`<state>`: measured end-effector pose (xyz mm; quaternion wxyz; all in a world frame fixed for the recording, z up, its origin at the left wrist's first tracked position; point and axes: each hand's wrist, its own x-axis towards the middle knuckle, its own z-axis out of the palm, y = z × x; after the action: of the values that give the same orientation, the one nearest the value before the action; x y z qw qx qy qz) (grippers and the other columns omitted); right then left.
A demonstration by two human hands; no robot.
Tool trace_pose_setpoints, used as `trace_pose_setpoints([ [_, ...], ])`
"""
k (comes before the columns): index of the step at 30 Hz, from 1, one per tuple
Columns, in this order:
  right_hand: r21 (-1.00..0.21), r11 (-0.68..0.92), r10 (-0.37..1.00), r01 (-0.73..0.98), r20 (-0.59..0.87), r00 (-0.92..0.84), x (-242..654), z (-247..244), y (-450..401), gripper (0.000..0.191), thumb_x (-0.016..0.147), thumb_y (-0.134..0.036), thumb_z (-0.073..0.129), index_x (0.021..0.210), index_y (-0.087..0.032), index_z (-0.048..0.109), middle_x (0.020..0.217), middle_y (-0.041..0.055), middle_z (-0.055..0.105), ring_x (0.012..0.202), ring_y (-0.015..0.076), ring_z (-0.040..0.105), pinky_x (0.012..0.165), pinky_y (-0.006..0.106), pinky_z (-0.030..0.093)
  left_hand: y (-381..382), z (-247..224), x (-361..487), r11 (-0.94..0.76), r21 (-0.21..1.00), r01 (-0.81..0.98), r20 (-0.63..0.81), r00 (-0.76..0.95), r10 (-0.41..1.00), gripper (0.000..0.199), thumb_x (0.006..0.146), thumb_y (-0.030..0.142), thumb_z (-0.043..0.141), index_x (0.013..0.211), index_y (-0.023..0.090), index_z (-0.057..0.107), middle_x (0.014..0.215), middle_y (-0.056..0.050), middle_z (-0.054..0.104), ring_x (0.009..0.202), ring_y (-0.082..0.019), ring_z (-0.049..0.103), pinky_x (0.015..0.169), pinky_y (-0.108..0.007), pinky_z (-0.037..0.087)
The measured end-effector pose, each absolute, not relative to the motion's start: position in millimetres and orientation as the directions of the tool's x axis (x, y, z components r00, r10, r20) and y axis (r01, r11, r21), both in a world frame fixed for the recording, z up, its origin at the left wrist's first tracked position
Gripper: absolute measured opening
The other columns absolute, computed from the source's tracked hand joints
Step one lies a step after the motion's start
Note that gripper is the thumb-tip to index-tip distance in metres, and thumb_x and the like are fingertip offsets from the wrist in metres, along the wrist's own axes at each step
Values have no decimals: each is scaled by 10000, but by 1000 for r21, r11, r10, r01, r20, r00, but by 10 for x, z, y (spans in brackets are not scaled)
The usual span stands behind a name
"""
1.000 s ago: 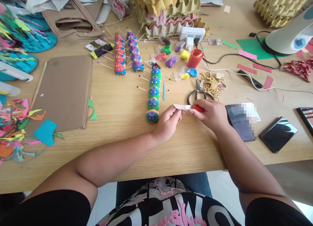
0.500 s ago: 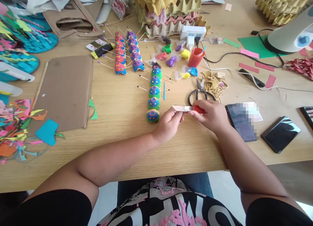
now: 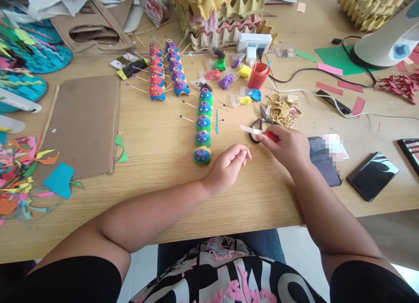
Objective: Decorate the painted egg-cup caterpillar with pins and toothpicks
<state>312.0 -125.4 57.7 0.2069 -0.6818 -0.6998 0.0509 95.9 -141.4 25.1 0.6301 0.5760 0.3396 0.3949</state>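
Observation:
My right hand (image 3: 290, 148) is closed around the red handle of a craft knife (image 3: 272, 136), its blade pointing left over the table. My left hand (image 3: 229, 165) pinches a thin wooden stick, apparently a toothpick (image 3: 248, 147); only its tip shows past the fingers. A gap separates the blade from that stick. Left of the left hand stands a green and blue painted egg-carton caterpillar (image 3: 203, 139), with dark-tipped sticks near its upper segments. Black-handled scissors (image 3: 255, 132) lie just beyond the knife, partly hidden by it.
Two more painted caterpillars, one red (image 3: 157, 78) and one purple (image 3: 178, 71), stand farther back. Bagged coloured clay (image 3: 225, 80), a red cup (image 3: 259, 77) and carton scraps (image 3: 283, 111) lie behind my hands. Phones (image 3: 373, 176) rest at right, cardboard (image 3: 87, 128) at left.
The knife blade has come away from my left fingers, and my right hand has shifted slightly up and right. My left hand stays nearly in place, with the stick tip now visible.

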Motion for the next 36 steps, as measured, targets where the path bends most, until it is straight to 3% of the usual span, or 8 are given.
trace_pose_setpoints([
  [3,-386,43,971,922,234,53,3127,579,-1257,562,925,-745,550,776,-219,684,610,25,599,562,165,470,576,306,276,-1412,250,964,69,987,-147,1,428,904,297,1066,433,498,942,194,625,758,18,520,719,-121,483,711,-270,415],
  [7,-401,270,950,875,261,-174,3068,586,-1304,610,943,-773,495,813,-214,704,661,41,635,612,171,526,608,305,324,-1399,214,971,79,986,-145,-18,379,925,306,1067,440,500,938,194,627,782,9,549,720,-119,494,705,-271,424],
  [10,-365,337,931,868,268,-248,3045,586,-1321,640,946,-792,470,791,-214,699,649,42,619,610,170,510,613,305,326,-1403,204,967,83,985,-152,-21,374,927,304,1068,443,502,935,198,622,791,3,562,720,-121,499,704,-275,432],
  [22,-369,286,950,884,227,-213,3042,581,-1299,688,931,-827,433,779,-214,705,645,53,625,603,173,500,593,308,289,-1393,197,979,116,977,-181,-41,373,927,291,1057,449,510,925,210,609,771,9,538,700,-121,475,678,-268,421],
  [29,-378,26,967,925,244,72,3126,547,-1232,559,920,-736,563,712,-225,654,570,15,567,532,159,440,555,305,249,-1414,270,950,76,985,-154,4,460,888,318,1066,456,495,903,202,596,752,12,508,710,-127,457,701,-277,403],
  [36,-416,274,953,867,238,-187,3055,574,-1293,656,931,-810,471,803,-212,709,655,48,643,605,173,528,597,305,322,-1386,222,971,87,981,-173,-14,386,922,336,1056,489,520,946,201,654,768,8,536,715,-121,478,691,-258,436],
])
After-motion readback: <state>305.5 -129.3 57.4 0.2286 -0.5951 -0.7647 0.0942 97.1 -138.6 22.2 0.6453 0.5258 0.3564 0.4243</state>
